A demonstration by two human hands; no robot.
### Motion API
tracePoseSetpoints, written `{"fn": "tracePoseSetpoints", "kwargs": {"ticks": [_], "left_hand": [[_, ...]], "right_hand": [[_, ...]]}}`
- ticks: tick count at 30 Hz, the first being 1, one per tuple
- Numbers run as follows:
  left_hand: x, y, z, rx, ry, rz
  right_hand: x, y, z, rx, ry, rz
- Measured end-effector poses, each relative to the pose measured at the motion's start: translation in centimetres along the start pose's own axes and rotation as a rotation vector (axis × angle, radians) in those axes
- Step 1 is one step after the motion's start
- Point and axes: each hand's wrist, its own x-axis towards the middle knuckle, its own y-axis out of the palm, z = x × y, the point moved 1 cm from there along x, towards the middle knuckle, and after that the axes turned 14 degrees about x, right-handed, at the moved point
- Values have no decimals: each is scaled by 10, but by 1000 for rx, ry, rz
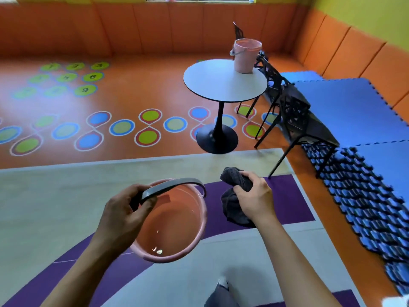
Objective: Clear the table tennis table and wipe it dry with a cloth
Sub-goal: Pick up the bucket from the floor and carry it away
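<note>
Clearing step: held pink bucket (177, 220) by handle (168, 187), left hand (124, 213); clutched grey cloth (233, 209), right hand (254, 196); probably needed parking bucket next.

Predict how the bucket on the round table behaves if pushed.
Bucket is taller than its narrow base, so a high push would likely tip it; low, it probably slides on the smooth table top. It stands near the rim, so it could go off. Weight unclear: contents not visible.
</note>
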Motion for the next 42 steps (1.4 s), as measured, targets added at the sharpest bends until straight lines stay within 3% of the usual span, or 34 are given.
{"fn": "tracePoseSetpoints", "kwargs": {"ticks": [15, 24, 42], "left_hand": [[353, 77, -52, -61, -40, -52], [560, 108, -68, -24, 100, -85], [905, 190, -79, -18, 228, -62]], "right_hand": [[369, 32, 38, 19, -12, 52], [550, 60, 79, 15, -19, -3], [813, 114, 82, -132, 139, -59]]}}
